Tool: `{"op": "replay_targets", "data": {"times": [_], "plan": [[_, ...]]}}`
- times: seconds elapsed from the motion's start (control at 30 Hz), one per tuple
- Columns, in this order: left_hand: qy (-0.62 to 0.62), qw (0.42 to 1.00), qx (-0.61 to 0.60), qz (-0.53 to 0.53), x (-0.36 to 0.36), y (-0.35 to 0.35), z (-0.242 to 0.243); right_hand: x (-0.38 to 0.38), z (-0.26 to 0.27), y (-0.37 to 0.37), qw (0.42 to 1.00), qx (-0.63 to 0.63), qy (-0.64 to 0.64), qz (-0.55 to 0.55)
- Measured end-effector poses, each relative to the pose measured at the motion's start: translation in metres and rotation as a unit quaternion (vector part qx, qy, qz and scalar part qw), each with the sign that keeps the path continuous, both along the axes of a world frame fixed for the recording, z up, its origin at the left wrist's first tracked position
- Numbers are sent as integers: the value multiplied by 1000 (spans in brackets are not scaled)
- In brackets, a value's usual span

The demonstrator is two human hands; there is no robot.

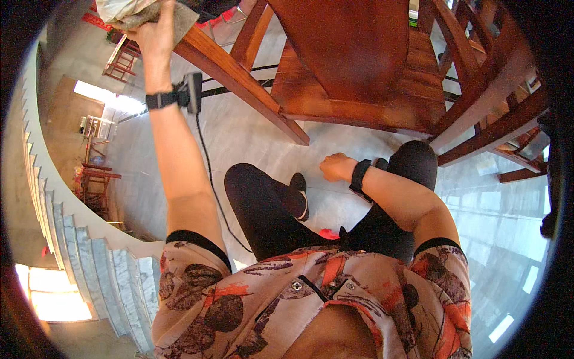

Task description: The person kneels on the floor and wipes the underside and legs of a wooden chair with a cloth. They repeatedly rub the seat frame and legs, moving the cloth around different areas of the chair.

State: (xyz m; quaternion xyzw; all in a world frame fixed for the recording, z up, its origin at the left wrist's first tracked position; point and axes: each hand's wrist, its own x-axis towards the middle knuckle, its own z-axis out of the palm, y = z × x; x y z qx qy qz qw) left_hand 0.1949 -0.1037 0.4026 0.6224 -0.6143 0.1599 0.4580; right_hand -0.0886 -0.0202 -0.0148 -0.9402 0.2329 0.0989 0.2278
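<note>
My left hand point(154, 33) reaches to the upper left and grips a bunched greyish cloth point(183, 22). The cloth lies against the upper end of a long reddish-brown wooden post point(237, 83), part of a wooden chair. Beside the post are the chair's broad back panel point(350, 40) and a low wooden rail point(358, 116). My right hand point(336, 167) is curled near my right knee, with its forearm across the leg. No object shows in it, and it is apart from the chair.
More wooden chair frames point(493, 130) stand close on the right. A cable point(210, 170) runs from my left wrist device point(193, 92) towards my waist. A marble staircase point(96, 264) curves along the left. Farther off stand wooden stools point(121, 60) on the grey floor point(148, 184).
</note>
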Motion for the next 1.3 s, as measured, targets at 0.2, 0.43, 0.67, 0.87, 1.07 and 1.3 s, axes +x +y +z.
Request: {"op": "replay_targets", "data": {"times": [0.2, 0.43, 0.67, 0.87, 1.07, 1.3], "plan": [[-75, 991, -30, -104, 29, 24, -24, 3, 4, 6, 998, 33, 57, 22], [-113, 963, -240, -55, 19, -9, -11, 7, 5, 6, 999, 14, 36, 18], [-63, 953, -295, 29, 21, -33, -43, -6, 7, 21, 1000, -22, -10, 8], [-36, 965, -255, 49, -1, -26, -156, -9, 11, 26, 998, -45, -48, 21], [34, 978, -194, 64, -19, -16, -265, -13, 16, 29, 992, -74, -96, 18], [111, 984, -106, 94, -32, -5, -368, -5, 21, 19, 998, 12, 44, 33]]}}
